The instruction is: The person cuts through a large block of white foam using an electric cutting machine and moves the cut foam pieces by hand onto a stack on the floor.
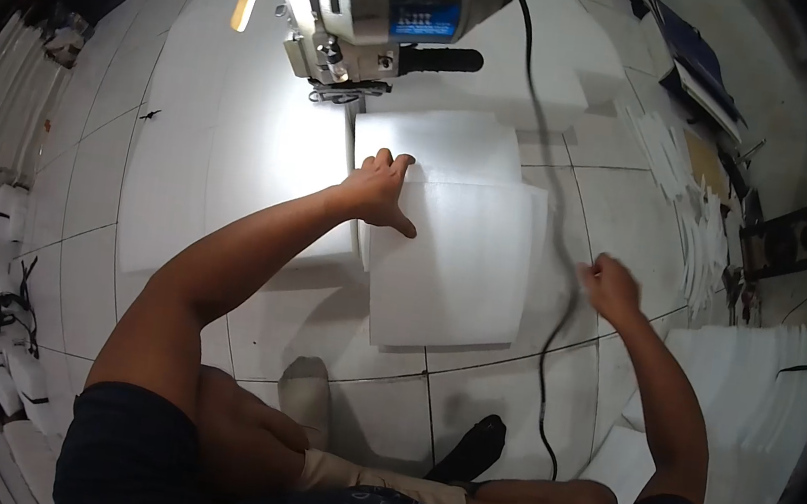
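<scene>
My left hand (386, 192) rests on the left edge of a white sheet stack (452, 268), its fingers spread. Another white piece (437, 140) lies partly under that stack, just beyond it. To the left is a large white sheet block (233, 161), brightly lit. At the top stands a cutting machine (383, 8) with a blue label, its foot near the far end of the gap between block and stack. My right hand (611, 286) is to the right of the stack, beside the black cable, fingers curled and slightly blurred; whether it holds anything is hidden.
A black cable (554, 341) runs from the machine down across the tiled floor. White sheets (749, 395) are piled at the right, with a dark metal stand (793, 234) above them. Bundled white material (14, 305) lines the left side. My feet are below the stack.
</scene>
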A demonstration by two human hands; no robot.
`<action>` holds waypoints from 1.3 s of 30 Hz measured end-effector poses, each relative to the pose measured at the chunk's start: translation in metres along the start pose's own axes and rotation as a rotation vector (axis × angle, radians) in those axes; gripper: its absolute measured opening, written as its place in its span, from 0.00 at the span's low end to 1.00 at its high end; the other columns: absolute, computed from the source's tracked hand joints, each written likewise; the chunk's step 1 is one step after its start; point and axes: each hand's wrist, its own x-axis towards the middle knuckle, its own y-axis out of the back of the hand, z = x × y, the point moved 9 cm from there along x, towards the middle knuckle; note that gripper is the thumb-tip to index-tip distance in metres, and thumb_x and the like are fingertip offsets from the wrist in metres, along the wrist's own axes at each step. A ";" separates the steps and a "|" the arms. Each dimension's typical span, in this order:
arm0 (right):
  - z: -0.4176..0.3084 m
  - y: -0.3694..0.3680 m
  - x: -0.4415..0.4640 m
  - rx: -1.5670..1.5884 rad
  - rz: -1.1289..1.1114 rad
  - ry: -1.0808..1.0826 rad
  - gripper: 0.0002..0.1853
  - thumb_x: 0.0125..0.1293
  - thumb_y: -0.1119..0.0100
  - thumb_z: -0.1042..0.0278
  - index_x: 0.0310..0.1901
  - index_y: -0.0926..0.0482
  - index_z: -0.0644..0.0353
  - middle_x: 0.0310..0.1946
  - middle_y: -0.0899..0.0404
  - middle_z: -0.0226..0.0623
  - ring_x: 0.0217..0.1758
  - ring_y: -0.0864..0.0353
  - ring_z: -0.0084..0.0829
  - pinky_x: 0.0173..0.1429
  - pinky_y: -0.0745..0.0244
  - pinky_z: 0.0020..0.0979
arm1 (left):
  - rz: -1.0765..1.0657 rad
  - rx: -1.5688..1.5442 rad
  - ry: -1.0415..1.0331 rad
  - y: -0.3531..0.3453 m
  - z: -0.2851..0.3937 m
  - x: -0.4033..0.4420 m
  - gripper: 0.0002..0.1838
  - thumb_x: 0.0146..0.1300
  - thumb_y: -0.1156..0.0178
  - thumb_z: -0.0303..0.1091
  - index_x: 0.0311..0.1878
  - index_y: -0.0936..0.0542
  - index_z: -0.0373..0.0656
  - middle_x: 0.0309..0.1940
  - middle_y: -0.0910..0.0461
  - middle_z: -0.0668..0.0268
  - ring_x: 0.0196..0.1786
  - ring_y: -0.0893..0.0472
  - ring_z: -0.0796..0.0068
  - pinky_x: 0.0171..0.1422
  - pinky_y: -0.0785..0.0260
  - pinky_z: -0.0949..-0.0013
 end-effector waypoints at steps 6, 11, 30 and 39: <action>-0.092 -0.092 -0.005 0.601 -0.428 0.164 0.49 0.56 0.34 0.33 0.65 0.37 0.68 0.61 0.29 0.56 0.63 0.26 0.47 0.65 0.30 0.42 | 0.149 -0.064 -0.060 0.012 -0.015 -0.009 0.56 0.43 0.24 0.58 0.69 0.40 0.36 0.57 0.35 0.44 0.62 0.32 0.45 0.66 0.35 0.54; -0.115 -0.069 -0.012 0.976 -0.146 0.000 0.37 0.60 0.30 0.49 0.60 0.33 0.68 0.55 0.25 0.53 0.58 0.23 0.41 0.60 0.26 0.39 | 0.462 -0.003 -0.098 0.033 -0.006 -0.046 0.46 0.51 0.28 0.55 0.67 0.35 0.42 0.58 0.34 0.48 0.61 0.31 0.49 0.64 0.36 0.54; -0.165 -0.075 0.081 1.237 -0.582 0.203 0.56 0.59 0.43 0.27 0.76 0.54 0.60 0.73 0.44 0.51 0.76 0.43 0.44 0.76 0.48 0.42 | 0.162 -0.239 0.293 -0.009 -0.045 -0.088 0.47 0.66 0.44 0.58 0.73 0.46 0.28 0.58 0.34 0.43 0.61 0.29 0.50 0.63 0.32 0.54; -0.172 -0.096 0.111 1.259 -0.788 0.288 0.65 0.51 0.39 0.22 0.77 0.59 0.60 0.76 0.52 0.51 0.79 0.52 0.45 0.79 0.56 0.43 | 0.226 -0.173 0.326 -0.012 -0.045 -0.086 0.43 0.66 0.41 0.53 0.71 0.42 0.28 0.53 0.31 0.47 0.56 0.28 0.53 0.58 0.30 0.55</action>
